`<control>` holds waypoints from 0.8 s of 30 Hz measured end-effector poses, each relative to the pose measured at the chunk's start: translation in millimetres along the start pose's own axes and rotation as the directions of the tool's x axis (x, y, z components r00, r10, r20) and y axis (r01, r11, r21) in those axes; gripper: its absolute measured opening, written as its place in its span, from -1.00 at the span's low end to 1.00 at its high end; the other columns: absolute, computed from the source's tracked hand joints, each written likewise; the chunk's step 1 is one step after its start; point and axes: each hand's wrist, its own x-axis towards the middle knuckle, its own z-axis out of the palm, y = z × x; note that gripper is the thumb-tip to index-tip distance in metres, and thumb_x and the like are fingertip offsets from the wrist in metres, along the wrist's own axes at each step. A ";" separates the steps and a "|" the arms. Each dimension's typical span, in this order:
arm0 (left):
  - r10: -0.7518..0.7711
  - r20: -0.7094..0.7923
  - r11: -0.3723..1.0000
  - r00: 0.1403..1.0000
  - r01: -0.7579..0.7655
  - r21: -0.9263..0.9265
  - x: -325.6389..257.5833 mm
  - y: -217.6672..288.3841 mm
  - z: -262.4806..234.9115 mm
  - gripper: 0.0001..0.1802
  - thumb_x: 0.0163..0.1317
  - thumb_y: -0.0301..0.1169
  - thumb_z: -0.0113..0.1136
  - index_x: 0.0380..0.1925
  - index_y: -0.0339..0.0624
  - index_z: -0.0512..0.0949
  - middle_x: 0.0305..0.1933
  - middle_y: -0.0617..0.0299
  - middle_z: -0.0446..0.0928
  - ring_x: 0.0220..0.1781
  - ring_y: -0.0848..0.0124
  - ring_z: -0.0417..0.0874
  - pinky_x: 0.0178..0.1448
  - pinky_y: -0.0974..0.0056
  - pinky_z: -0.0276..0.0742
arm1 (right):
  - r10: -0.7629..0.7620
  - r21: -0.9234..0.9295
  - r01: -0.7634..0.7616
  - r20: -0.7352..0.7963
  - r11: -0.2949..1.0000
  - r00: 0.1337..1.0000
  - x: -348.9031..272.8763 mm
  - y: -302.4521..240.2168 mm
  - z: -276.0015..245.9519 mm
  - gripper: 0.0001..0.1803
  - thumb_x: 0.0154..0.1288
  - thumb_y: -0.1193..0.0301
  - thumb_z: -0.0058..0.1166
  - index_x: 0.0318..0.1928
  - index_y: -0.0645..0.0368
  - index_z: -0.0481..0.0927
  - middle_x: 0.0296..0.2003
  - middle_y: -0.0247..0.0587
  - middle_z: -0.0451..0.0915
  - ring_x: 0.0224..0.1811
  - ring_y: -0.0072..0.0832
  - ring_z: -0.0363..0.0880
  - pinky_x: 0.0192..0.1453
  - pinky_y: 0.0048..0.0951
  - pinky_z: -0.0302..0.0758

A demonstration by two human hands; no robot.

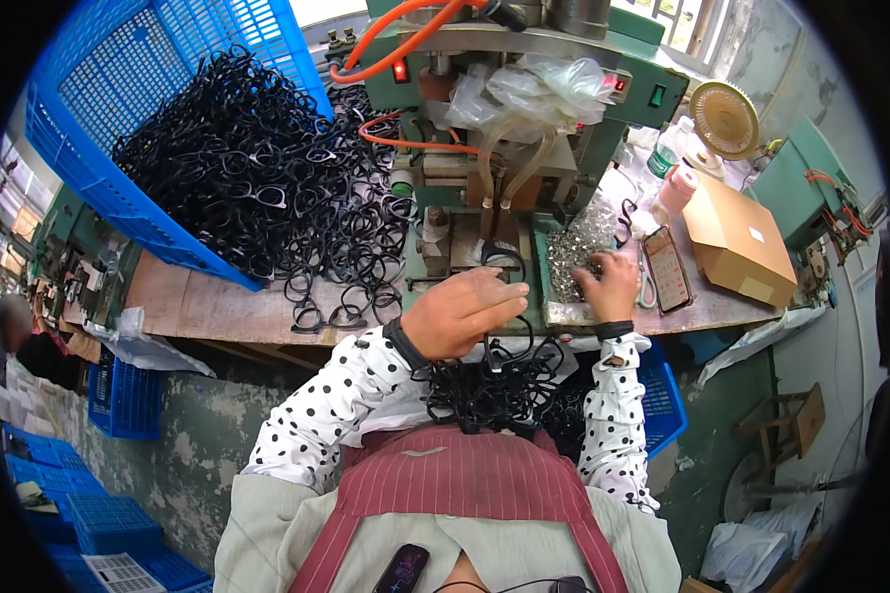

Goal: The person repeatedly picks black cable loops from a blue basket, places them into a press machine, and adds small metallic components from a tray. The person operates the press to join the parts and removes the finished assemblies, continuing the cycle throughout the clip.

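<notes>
My left hand is closed on a black eyeglass frame at the front of a green press machine. Part of the frame lies under the machine's two tubes, and the fingers hide some of it. My right hand reaches over a green-edged tray holding many small shiny metal parts. Its thumb and fingers are bent close together among the parts; anything pinched there is too small to make out. More black eyeglass frames are heaped below my hands, at my lap.
A tipped blue crate spills a big pile of black frames across the left of the table. To the right are a phone, scissors, a cardboard box, a pink bottle and a clear bottle.
</notes>
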 end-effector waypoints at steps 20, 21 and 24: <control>-0.801 0.560 0.338 0.212 0.932 0.129 -128.9 49.0 126.1 -0.18 0.31 0.26 -0.19 -0.05 -0.44 0.48 -0.08 -0.33 0.56 0.01 -0.17 0.57 0.13 -0.06 0.43 | 0.176 0.299 -0.124 -0.154 0.946 0.972 -3.1 15.5 23.0 -0.87 0.20 0.24 0.21 -0.27 -0.07 0.70 -0.42 -0.27 0.66 -0.21 -0.25 0.55 -0.08 -0.22 0.43; -0.733 0.635 0.347 0.243 0.937 0.043 -119.0 48.2 141.8 -0.20 0.34 0.24 -0.21 -0.05 -0.43 0.46 -0.03 -0.33 0.54 0.04 -0.16 0.57 0.14 -0.05 0.43 | 0.154 0.267 -0.109 -0.155 0.958 0.976 -2.9 17.2 24.2 -0.86 0.22 0.25 0.19 -0.24 -0.06 0.69 -0.40 -0.26 0.67 -0.20 -0.24 0.55 -0.07 -0.19 0.43; -0.510 0.648 0.508 0.565 0.806 -0.303 -102.7 56.2 155.8 -0.42 0.39 0.07 -0.14 0.07 -0.20 0.48 0.09 -0.09 0.54 0.02 -0.03 0.60 0.13 0.07 0.49 | 0.080 0.223 -0.044 -0.158 0.974 0.984 0.6 17.6 29.8 -0.87 0.26 0.28 0.14 -0.24 -0.04 0.69 -0.33 -0.23 0.68 -0.18 -0.20 0.55 -0.03 -0.17 0.41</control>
